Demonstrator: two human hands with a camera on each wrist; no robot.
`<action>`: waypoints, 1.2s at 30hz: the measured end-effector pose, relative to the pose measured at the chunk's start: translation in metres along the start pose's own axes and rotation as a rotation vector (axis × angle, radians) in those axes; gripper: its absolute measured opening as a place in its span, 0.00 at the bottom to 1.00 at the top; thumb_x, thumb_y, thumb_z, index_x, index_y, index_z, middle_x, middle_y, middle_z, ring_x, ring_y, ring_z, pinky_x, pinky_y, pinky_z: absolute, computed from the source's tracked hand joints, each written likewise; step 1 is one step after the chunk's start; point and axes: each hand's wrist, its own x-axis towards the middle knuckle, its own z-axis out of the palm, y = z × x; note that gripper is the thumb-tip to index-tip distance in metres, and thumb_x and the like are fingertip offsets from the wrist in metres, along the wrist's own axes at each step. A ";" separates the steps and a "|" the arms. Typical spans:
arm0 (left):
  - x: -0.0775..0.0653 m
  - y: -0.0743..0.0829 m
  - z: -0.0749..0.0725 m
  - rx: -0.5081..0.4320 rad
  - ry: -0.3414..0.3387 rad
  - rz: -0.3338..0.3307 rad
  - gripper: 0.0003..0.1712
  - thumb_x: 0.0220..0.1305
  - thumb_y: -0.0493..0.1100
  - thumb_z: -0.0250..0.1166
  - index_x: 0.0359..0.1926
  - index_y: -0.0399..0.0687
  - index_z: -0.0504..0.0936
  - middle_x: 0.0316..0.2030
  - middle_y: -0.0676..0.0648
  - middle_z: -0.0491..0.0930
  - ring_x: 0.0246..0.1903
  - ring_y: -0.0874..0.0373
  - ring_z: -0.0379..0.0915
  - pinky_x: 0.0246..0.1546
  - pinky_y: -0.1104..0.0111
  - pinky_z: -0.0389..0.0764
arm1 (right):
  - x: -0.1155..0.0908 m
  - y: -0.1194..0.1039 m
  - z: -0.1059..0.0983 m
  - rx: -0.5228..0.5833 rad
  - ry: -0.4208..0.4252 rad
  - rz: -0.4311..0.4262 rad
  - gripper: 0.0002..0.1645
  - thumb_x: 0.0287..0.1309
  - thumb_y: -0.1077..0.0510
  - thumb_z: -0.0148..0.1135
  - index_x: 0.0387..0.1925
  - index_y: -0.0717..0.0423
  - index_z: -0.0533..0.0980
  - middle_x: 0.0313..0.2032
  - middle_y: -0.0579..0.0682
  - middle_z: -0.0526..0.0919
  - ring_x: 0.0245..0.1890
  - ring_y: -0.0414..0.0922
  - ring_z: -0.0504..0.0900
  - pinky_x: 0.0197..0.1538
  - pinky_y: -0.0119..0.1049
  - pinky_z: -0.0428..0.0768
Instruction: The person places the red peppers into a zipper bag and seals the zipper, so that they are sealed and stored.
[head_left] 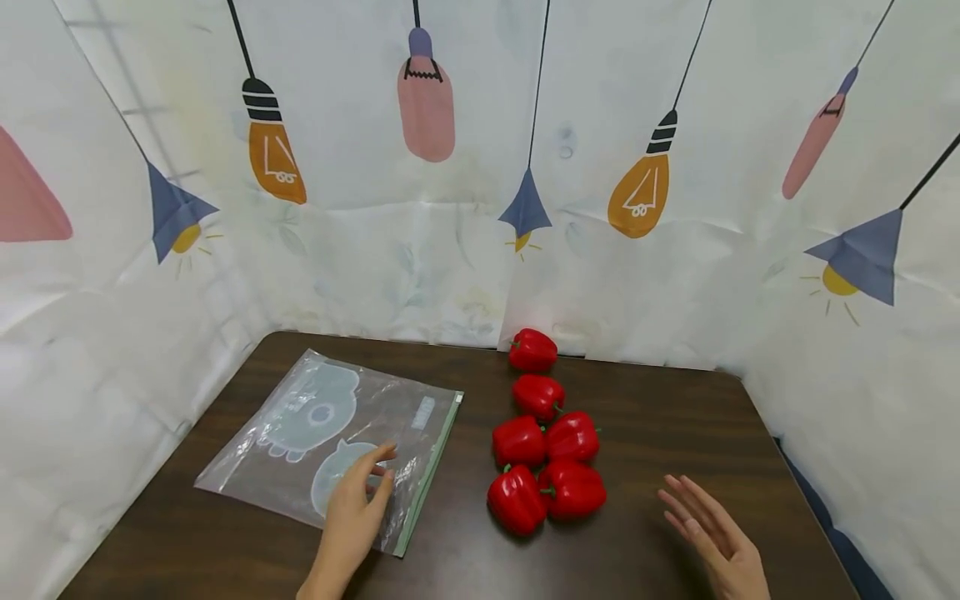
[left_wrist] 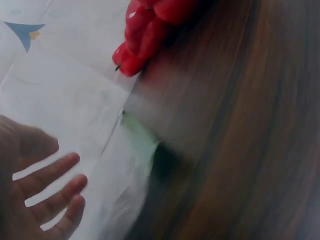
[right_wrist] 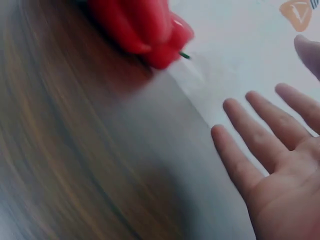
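A clear zip bag (head_left: 247, 454) with pale animal prints and a green zip strip (head_left: 435, 467) lies flat on the left of the table. Over its front right part is my left hand (head_left: 351, 508), fingers loosely bent and holding nothing. Several red bell peppers (head_left: 572, 490) form a column in the middle, from the back edge toward the front. To their right my right hand (head_left: 716, 537) hovers, fingers extended and nothing in it. In the right wrist view, the spread fingers (right_wrist: 255, 135) appear beside the peppers (right_wrist: 135, 22).
The dark wooden table (head_left: 660, 425) is bordered at the back and sides by white cloth (head_left: 337, 267) printed with hanging lamps. Dark blue material (head_left: 847, 542) shows past the table's right edge.
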 end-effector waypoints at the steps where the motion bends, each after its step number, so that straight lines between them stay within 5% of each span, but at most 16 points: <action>1: 0.001 -0.001 0.006 -0.048 -0.008 -0.002 0.22 0.70 0.36 0.67 0.64 0.45 0.81 0.54 0.49 0.87 0.45 0.60 0.78 0.41 0.70 0.81 | 0.001 0.002 0.004 0.002 0.014 0.015 0.34 0.76 0.78 0.32 0.79 0.75 0.42 0.78 0.56 0.65 0.74 0.45 0.73 0.70 0.35 0.77; 5: -0.001 -0.004 0.022 -0.184 -0.011 -0.005 0.22 0.68 0.38 0.70 0.62 0.49 0.82 0.54 0.51 0.86 0.45 0.61 0.76 0.43 0.70 0.77 | 0.007 0.010 0.021 -0.012 0.079 0.137 0.36 0.78 0.74 0.35 0.82 0.66 0.44 0.78 0.50 0.66 0.75 0.42 0.72 0.71 0.35 0.77; 12: -0.004 -0.012 0.032 -0.279 0.006 0.004 0.25 0.62 0.38 0.74 0.61 0.46 0.83 0.52 0.46 0.86 0.44 0.58 0.73 0.42 0.71 0.69 | 0.023 0.024 0.039 -0.060 0.098 0.222 0.38 0.77 0.73 0.42 0.82 0.61 0.46 0.80 0.58 0.60 0.76 0.39 0.69 0.71 0.32 0.75; 20: -0.003 -0.009 0.040 -0.041 0.032 0.136 0.33 0.49 0.38 0.82 0.59 0.46 0.84 0.50 0.47 0.85 0.46 0.55 0.73 0.48 0.64 0.72 | 0.037 0.034 0.046 -0.182 0.000 0.111 0.41 0.69 0.78 0.52 0.79 0.73 0.50 0.78 0.60 0.63 0.76 0.41 0.69 0.72 0.28 0.73; 24: -0.006 -0.010 0.044 0.049 0.040 0.184 0.35 0.45 0.36 0.83 0.58 0.45 0.84 0.49 0.47 0.84 0.46 0.55 0.73 0.47 0.60 0.73 | 0.034 0.040 0.049 -0.305 -0.008 0.092 0.42 0.66 0.77 0.60 0.78 0.70 0.55 0.77 0.63 0.65 0.74 0.34 0.70 0.70 0.22 0.72; 30: -0.008 -0.011 0.045 0.071 0.053 0.190 0.31 0.48 0.32 0.81 0.56 0.44 0.84 0.44 0.49 0.83 0.44 0.55 0.72 0.46 0.60 0.72 | 0.033 0.046 0.055 -0.506 0.015 0.203 0.45 0.63 0.65 0.71 0.78 0.53 0.63 0.76 0.63 0.67 0.70 0.22 0.67 0.67 0.15 0.67; 36: -0.005 -0.011 0.041 0.083 0.053 0.202 0.23 0.55 0.30 0.75 0.53 0.43 0.85 0.37 0.53 0.80 0.41 0.59 0.71 0.45 0.62 0.72 | 0.039 0.047 0.059 -0.571 0.018 0.178 0.46 0.61 0.64 0.73 0.77 0.54 0.64 0.73 0.58 0.69 0.69 0.22 0.67 0.66 0.15 0.68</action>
